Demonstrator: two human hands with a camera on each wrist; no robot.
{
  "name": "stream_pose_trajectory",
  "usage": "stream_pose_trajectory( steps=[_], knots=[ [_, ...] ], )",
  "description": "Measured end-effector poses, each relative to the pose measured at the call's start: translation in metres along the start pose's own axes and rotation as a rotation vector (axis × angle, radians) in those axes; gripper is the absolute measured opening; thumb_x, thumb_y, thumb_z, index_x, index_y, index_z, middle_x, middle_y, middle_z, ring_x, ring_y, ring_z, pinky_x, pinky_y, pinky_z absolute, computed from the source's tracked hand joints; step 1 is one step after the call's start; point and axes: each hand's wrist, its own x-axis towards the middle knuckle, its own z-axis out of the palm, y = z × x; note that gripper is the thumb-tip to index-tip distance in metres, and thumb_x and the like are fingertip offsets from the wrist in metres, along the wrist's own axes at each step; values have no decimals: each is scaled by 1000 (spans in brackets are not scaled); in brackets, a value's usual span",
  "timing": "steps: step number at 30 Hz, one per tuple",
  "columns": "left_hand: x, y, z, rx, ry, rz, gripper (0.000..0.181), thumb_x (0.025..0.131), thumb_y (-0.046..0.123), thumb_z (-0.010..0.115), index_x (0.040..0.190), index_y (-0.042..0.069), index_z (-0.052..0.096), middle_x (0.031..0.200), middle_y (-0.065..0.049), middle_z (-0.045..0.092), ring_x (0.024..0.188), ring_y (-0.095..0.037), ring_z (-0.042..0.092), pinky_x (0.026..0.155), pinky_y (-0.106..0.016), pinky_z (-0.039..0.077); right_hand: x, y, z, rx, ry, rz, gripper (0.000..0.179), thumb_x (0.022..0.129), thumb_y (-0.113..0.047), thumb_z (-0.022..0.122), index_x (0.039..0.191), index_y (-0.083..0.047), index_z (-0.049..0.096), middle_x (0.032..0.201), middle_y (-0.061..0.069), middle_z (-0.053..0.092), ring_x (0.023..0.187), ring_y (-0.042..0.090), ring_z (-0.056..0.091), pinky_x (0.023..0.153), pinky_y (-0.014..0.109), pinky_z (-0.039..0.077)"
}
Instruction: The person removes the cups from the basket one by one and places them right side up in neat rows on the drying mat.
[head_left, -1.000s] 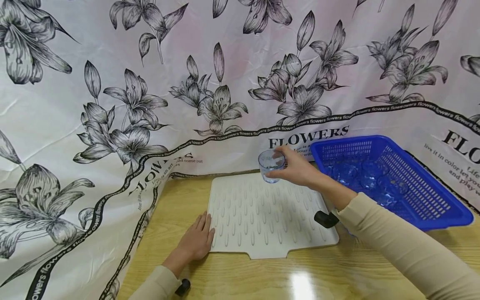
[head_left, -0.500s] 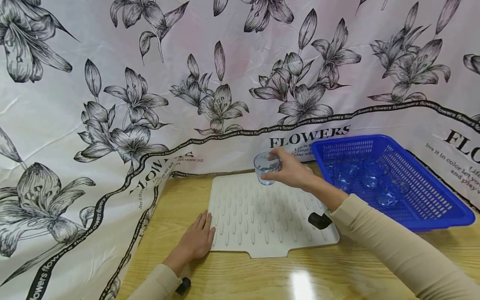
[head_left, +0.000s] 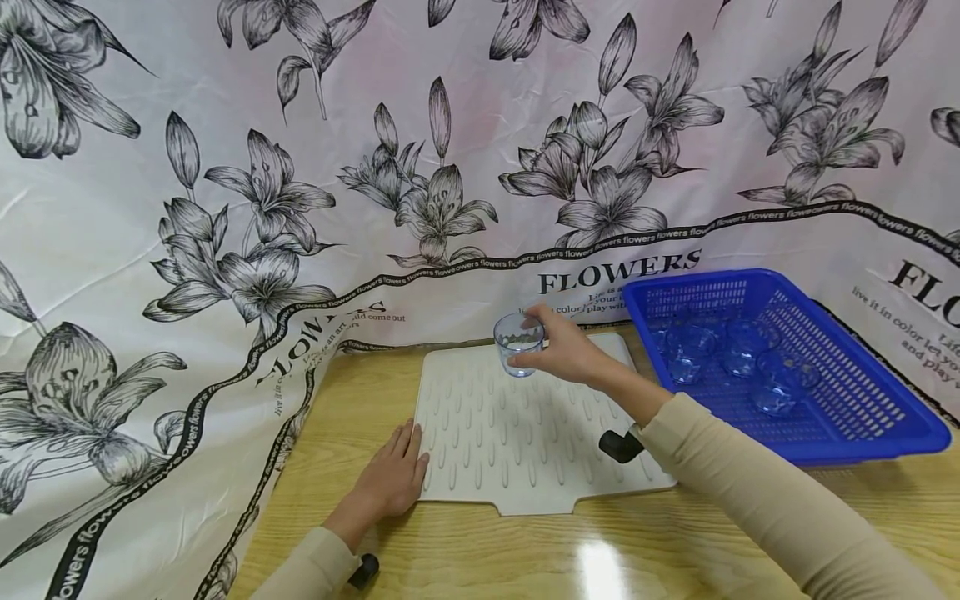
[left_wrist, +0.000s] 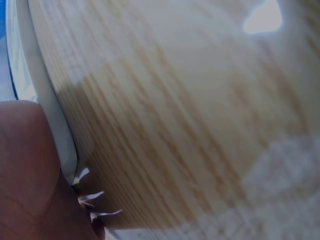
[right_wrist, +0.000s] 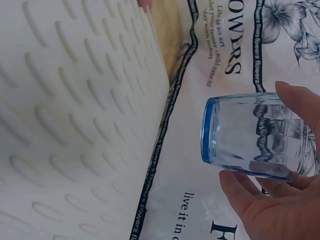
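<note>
Over the last second your right hand [head_left: 566,348] has shifted left, taking a clear, blue-tinted glass cup [head_left: 510,337] farther from the blue plastic lattice basket [head_left: 862,447], where similar glass cups [head_left: 776,383] sit. Right grip: thumb and fingers narrowed round the cup, held above the far part of the flat white ridged board [head_left: 487,417], apart from it. Left hand [head_left: 386,477] unmoved, fingers straight at the board's left edge on the wood-grained bench [head_left: 450,550]. Looks mid-transfer; cup not yet set down.
</note>
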Motion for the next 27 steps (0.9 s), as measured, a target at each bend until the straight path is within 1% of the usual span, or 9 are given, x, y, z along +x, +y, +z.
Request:
stream_pose_trajectory(
  steps=[5,11,13,19,27],
  knots=[
    [3,-5,5,38,1,-6,62,113,33,29,161,-5,20,168,-23,16,155,-40,19,123,-51,25,7,5,9,8,10,-18,81,88,-28,82,153,-4,38,147,17,51,125,37,58,97,49,53],
    [3,-5,6,8,4,-7,62,113,32,33,160,-6,23,168,-23,17,154,-41,20,123,-53,25,13,7,17,27,18,-8,85,87,-28,83,155,-6,37,146,18,51,127,39,57,99,50,52],
    [3,-5,5,18,-1,-11,62,113,34,32,161,-5,22,168,-22,17,154,-40,20,123,-53,25,16,7,20,29,18,-1,84,87,-28,83,154,-6,38,146,17,51,128,39,55,100,51,51],
    [5,-7,6,23,12,-5,62,113,35,30,161,-4,22,168,-22,18,154,-40,20,123,-52,26,24,9,30,26,18,9,85,87,-27,84,155,-5,38,146,16,51,129,36,55,103,50,50],
    [6,-9,10,37,28,-2,63,113,36,31,161,-4,24,168,-22,18,154,-40,21,122,-52,27,31,12,39,43,15,4,85,87,-27,83,155,-4,37,146,19,50,130,38,54,103,52,50]
  ],
)
